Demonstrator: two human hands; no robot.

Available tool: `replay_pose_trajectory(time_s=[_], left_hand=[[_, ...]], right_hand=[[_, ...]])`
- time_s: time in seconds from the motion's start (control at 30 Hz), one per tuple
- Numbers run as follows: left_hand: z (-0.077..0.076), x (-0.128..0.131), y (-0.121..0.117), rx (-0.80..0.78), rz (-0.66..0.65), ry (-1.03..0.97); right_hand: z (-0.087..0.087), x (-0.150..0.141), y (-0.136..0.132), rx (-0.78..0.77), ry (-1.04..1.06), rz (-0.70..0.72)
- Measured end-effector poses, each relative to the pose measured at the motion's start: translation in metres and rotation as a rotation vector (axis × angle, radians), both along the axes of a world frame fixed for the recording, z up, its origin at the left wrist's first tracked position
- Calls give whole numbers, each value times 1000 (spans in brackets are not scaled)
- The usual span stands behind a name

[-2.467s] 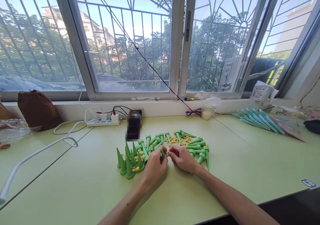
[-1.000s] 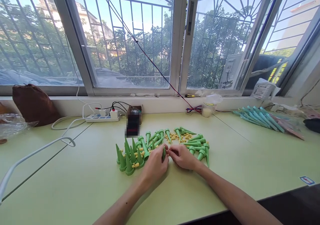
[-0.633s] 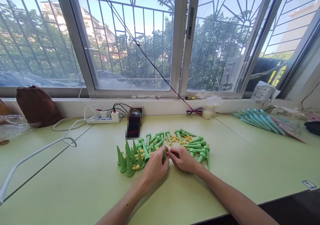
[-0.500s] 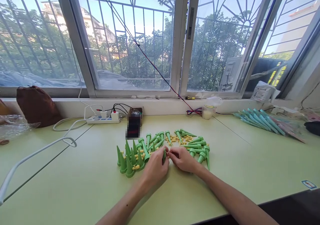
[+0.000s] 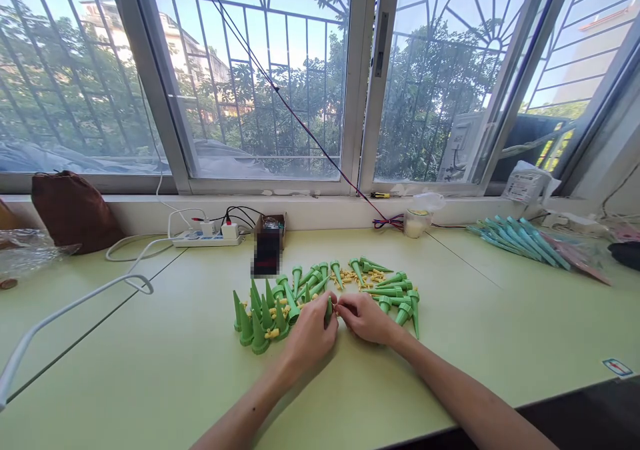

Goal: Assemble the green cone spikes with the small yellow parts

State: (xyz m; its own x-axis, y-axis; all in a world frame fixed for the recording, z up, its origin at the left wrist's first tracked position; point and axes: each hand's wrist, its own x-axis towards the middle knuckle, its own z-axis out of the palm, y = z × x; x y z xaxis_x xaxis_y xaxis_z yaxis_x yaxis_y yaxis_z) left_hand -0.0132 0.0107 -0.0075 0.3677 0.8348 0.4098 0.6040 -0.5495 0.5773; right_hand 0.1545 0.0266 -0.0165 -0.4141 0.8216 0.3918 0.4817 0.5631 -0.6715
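Observation:
My left hand (image 5: 313,330) is closed around a green watering spike (image 5: 329,311), most of which the fingers hide. Touching or almost touching it, my right hand (image 5: 369,318) pinches a small yellow valve piece (image 5: 337,313) against the spike's side; its exact seating is too small to tell. To the left, several green spikes (image 5: 259,335) stand points up, with yellow valve pieces (image 5: 273,334) among them. Behind and to the right of my hands lie more green spikes (image 5: 395,292), many with ribbed caps. Loose yellow pieces (image 5: 376,276) are scattered at the back of the group.
The pale green table (image 5: 165,383) ends in a front edge at lower right. At the back are a power strip (image 5: 207,239), a small box (image 5: 274,227) and a plastic cup (image 5: 417,223). A white cable (image 5: 65,307) arches at left; teal packets (image 5: 520,240) lie at right.

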Motion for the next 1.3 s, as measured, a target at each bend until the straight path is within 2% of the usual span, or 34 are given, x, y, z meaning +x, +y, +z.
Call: replay_pose_trajectory(time_s=[0.47,0.8,1.3], left_hand=[[2,0,-1,13,-8,32],[8,1,-5,-6,-4,66],[6,0,-4,-18,-16,66]], right_hand=[[-4,2,1,22,-22,13],[-4,2,1,-3,-20,26],[-5,2,2,13,-33,23]])
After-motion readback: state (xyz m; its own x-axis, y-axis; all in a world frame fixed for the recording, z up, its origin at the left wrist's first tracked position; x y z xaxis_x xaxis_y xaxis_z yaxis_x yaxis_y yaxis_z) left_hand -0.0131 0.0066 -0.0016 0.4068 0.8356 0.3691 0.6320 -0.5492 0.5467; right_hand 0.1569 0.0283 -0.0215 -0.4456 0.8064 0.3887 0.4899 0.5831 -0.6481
